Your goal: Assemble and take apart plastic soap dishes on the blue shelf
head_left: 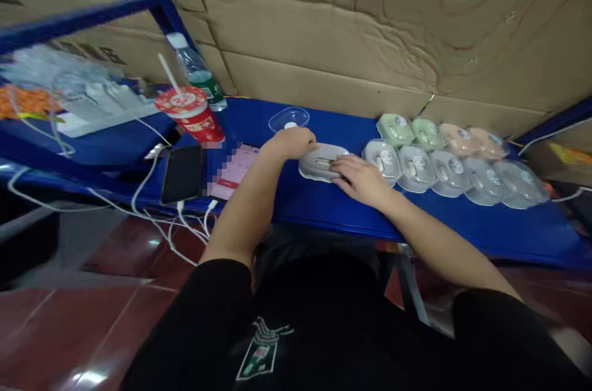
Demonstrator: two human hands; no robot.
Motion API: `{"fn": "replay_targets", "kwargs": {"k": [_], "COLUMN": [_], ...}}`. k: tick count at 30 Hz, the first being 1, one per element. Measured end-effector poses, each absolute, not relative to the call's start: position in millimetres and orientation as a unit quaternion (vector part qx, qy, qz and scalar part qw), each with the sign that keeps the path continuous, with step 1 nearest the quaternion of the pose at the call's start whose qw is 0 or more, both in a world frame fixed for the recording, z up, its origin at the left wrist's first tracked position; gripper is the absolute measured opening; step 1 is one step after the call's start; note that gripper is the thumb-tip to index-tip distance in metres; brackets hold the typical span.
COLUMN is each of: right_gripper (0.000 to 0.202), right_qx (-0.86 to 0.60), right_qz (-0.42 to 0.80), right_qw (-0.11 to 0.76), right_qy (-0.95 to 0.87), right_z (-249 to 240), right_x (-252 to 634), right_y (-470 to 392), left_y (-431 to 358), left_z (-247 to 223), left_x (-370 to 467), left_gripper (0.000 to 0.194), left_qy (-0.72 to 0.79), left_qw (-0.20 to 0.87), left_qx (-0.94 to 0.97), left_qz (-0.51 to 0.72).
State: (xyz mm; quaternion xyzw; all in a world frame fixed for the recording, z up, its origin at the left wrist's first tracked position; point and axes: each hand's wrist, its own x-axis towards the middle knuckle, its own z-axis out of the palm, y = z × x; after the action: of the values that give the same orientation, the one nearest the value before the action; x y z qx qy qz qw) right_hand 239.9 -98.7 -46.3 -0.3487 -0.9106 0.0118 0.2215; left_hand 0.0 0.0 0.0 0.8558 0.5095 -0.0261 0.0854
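A pale grey oval container (322, 161) lies flat on the blue table, between my hands. My left hand (296, 143) is at its left end, fingers curled with the tips pressed on its upper left edge. My right hand (358, 178) rests on its right end, palm down with the fingers stretched over the top. A light strip shows in the container's middle. Just behind my left hand sits a clear oval plastic piece (289, 118) with a small white spot. To the right, several grey lidded containers (417, 167) stand in a row, close to my right hand.
Green containers (396, 129) and peach ones (459, 139) stand behind the grey row. A red cup (200, 123) with a straw, a bottle (202, 78), a black phone (182, 174), a lit screen (235, 169) and white cables are at left. Cardboard (324, 27) rises behind the blue table (319, 209).
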Motion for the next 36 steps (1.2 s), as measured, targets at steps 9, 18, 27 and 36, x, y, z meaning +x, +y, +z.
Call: {"fn": "replay_targets", "kwargs": {"k": [9, 18, 27, 36], "right_gripper": [0.028, 0.026, 0.028, 0.026], "right_qx": [-0.359, -0.369, -0.358, -0.398], "right_qz": [0.056, 0.012, 0.009, 0.017], "right_qw": [0.204, 0.173, 0.207, 0.193], "right_qy": [-0.909, -0.913, -0.911, -0.897], "right_z": [-49.4, -44.1, -48.3, -45.1], "right_x": [239.7, 235.4, 230.3, 232.8], "right_y": [-97.5, -103.0, -106.1, -105.1], "left_y": [2.2, 6.6, 4.8, -10.3], "left_z": [2.6, -0.8, 8.2, 3.7], "left_x": [-4.4, -10.8, -19.0, 7.0], "left_gripper": [0.032, 0.029, 0.026, 0.026], "left_qy": [0.509, 0.484, 0.499, 0.516], "left_qw": [0.106, 0.130, 0.208, 0.067], "left_qx": [0.852, 0.865, 0.841, 0.853], "left_qz": [-0.057, 0.021, -0.008, -0.019]}}
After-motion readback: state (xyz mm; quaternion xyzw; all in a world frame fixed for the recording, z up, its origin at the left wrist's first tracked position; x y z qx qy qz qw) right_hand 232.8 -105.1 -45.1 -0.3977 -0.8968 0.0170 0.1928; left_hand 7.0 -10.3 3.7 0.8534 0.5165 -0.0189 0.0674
